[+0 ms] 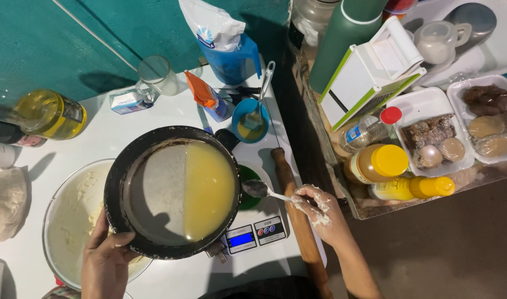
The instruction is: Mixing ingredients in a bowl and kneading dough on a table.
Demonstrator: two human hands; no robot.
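Black pan (173,191) tilted, held at its lower-left rim by the left hand (105,260), fingers clamped over the edge; melted yellow butter or oil (209,188) pooled on the pan's right half, the lower side of the tilt. Pan sits over a green bowl (249,191) on a white digital scale (253,232), mostly covering it. Right hand (315,207), floury, pinches a metal spoon (264,191) by the handle end, fingers closed on it. Spoon's long axis runs roughly left-right, bowl end pointing left toward the pan's right rim, just beside it, touching or not I cannot tell. Liquid lies left of the spoon bowl; right hand is the nearer one. Wooden rolling pin (298,221) lies along the table's right edge under that hand. Metal mixing bowl of dough (70,221) sits left, partly under the pan.
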